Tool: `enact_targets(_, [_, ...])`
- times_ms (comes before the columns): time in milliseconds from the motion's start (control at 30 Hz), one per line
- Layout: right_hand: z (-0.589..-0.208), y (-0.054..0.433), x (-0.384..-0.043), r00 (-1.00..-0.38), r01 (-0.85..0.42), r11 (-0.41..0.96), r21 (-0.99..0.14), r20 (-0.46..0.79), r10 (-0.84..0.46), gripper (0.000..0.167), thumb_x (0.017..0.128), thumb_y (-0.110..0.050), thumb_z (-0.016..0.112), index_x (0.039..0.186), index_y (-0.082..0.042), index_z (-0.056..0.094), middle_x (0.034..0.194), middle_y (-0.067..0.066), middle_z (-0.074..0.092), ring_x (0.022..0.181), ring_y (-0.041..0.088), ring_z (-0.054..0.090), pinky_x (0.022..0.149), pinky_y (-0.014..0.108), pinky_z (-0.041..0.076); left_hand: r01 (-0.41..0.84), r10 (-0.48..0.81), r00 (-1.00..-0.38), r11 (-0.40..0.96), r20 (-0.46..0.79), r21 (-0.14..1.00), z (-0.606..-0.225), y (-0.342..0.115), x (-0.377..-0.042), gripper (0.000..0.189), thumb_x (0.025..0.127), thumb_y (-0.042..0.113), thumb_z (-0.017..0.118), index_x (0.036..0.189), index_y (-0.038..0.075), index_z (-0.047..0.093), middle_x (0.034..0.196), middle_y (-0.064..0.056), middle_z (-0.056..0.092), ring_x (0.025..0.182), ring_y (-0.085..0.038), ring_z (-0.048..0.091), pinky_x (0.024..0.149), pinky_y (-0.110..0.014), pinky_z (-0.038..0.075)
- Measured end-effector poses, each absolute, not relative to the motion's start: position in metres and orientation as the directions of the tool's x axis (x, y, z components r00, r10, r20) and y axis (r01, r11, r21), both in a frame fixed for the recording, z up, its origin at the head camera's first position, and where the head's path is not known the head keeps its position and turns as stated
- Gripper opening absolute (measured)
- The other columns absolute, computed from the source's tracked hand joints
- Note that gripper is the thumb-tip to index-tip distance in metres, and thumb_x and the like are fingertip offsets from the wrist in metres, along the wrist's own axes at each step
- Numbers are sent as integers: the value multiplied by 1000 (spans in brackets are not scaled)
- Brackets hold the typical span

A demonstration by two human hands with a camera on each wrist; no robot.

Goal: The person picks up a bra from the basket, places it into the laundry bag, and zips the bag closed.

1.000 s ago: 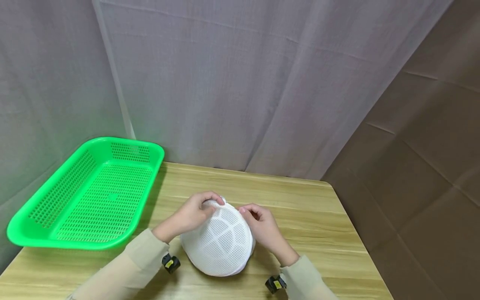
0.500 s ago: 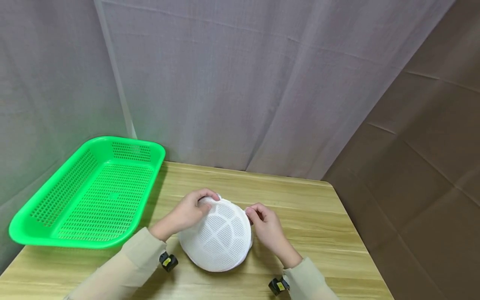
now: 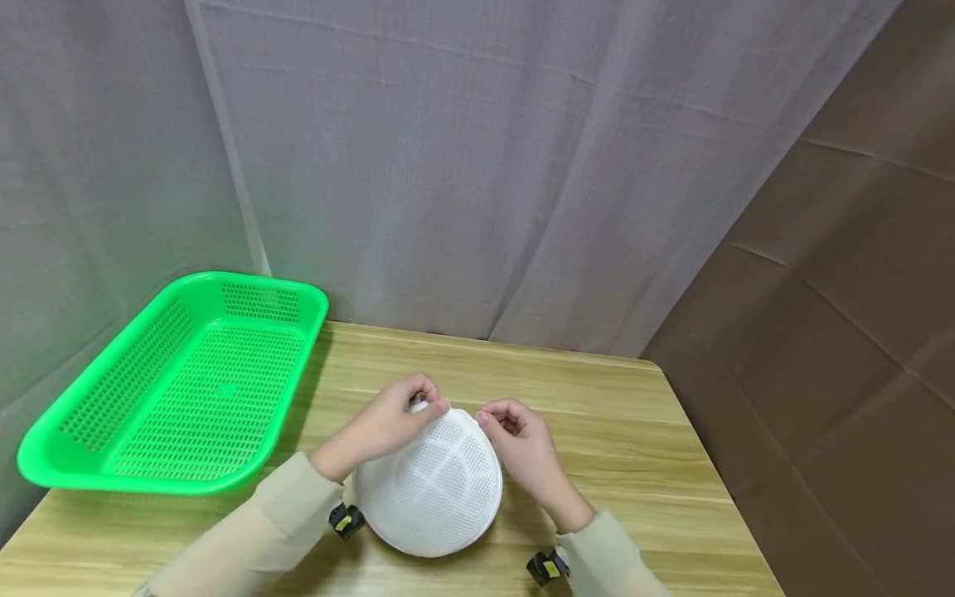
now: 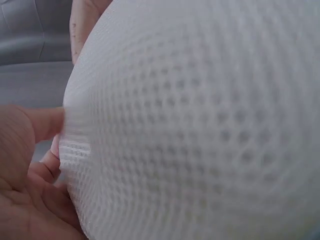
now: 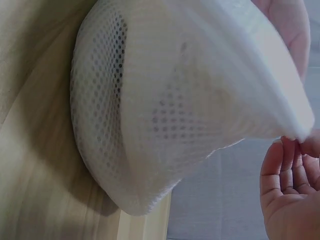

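Note:
A round white mesh laundry bag [image 3: 433,497] rests on the table between both hands. My left hand [image 3: 391,419] pinches its far rim between thumb and fingers; in the left wrist view the thumb presses the mesh [image 4: 165,120] at the edge. A little to the right, my right hand [image 3: 525,448] pinches the same rim with thumb and forefinger. In the right wrist view the bag [image 5: 175,105] bulges, its edge pulled to a point at the right hand's fingertips [image 5: 287,145]. Whether a zipper pull lies under the fingers is hidden.
A green perforated plastic basket [image 3: 224,390] stands on the left part of the wooden table [image 3: 612,464]. Grey curtains [image 3: 418,166] hang behind the table, and a brown cloth [image 3: 836,332] hangs to the right. A small black camera sits at each wrist.
My left hand has shifted its grip along the rim, thumb now nearer the right hand. The right hand moved slightly right, then back left. The bag's top has tilted a little.

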State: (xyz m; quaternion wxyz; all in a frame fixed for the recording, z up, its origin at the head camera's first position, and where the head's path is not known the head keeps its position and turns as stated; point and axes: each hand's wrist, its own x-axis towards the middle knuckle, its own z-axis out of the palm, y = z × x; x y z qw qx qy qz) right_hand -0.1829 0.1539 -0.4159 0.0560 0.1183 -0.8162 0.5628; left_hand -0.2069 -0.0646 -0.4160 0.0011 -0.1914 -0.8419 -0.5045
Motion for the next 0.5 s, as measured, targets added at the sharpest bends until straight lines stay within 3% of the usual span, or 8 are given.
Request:
enact_targets(167, [-439,161,-195,-961,-273,308,-912,245,-125,5,90,-14,70,93,-9,70,83,4,66,72,17,61,63,23,50,316,304,-933,431,194,845,-419,-63,-206,15,88,13,71,87,14,56,84,0,57,77,-16,52,69,-34,44])
enact_targets(500, [-440,163,-193,-963,-258,312,-914,217,-159,13,90,-15,70,99,-5,71,89,4,68,76,18,61,65,25,51,328,285,-931,391,226,860,-421,-59,-206,19,85,2,70,99,9,59,94,-1,61,90,-17,58,82,-37,49])
